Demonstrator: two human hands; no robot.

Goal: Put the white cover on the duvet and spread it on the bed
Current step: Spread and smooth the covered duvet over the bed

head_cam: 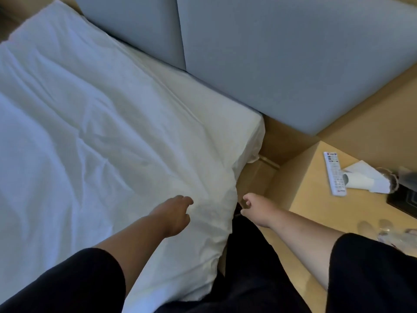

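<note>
Left hand (174,216) lower centre, fingers loosely curled over white cover (90,123), probably smoothing; right hand (253,210) beside bed edge, loosely curled, empty, off cover

Left hand (174,216) fingers loosely curled, right hand (255,207) likewise, both arms extended

One duvet (90,132), two headboard panels (282,53), one remote (334,173), two hands (174,216).
</note>
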